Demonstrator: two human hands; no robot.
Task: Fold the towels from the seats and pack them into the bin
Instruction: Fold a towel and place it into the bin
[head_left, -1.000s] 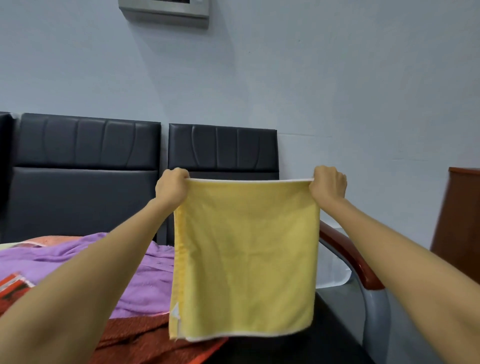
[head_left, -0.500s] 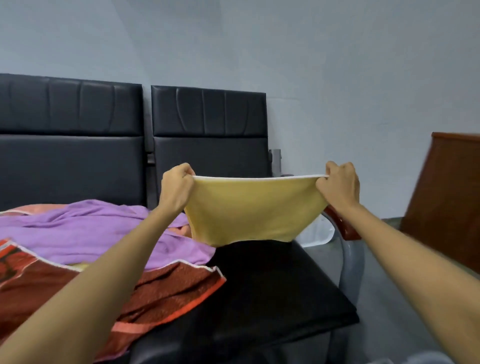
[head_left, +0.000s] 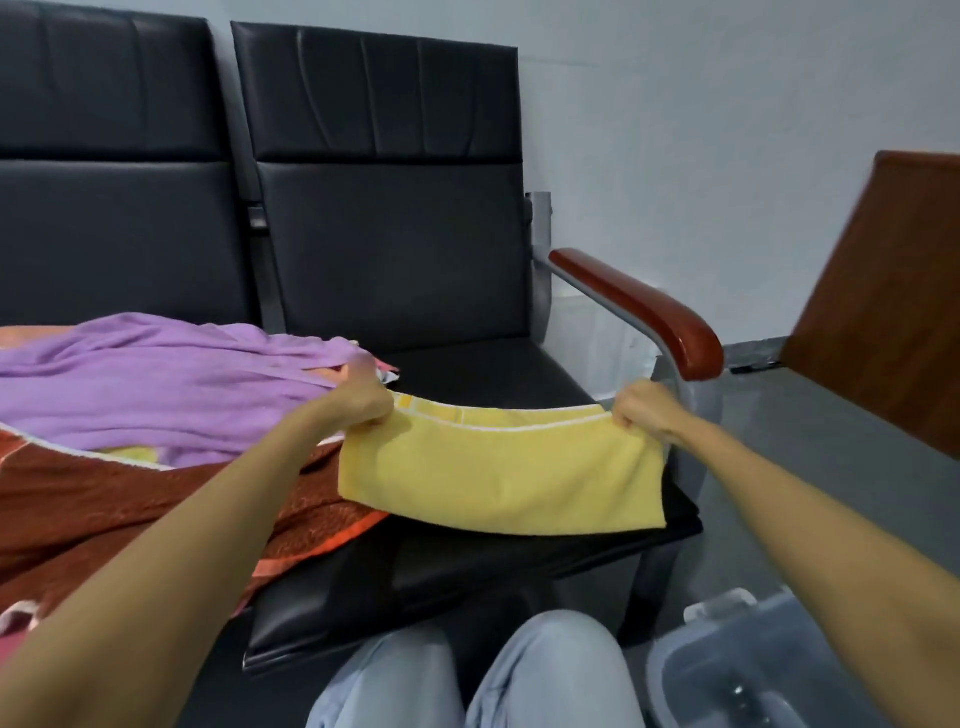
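So the yellow towel is lying on the black seat at the armrest end, doubled over on itself. The left hand and right hand each pinch a far corner, fingers curled tight on the cloth. My guess is both ends are held so the top layer stays stretched flat and the edges can be lined up before the next fold, and the seat does the job of a folding surface. The towel looks soft and a bit fuzzy, plain pale yellow with a thin white trim. A strip of the lower layer with a blocky woven band peeks out past the top edge, so the halves aren't perfectly matched. The near edge droops slightly over the front of the cushion. The purple towel and the red-brown towel sit in a loose heap on the next seat over, unfolded, the red-brown one spilling across. The grey bin waits on the floor by the person's right knee, handy for dropping things in.
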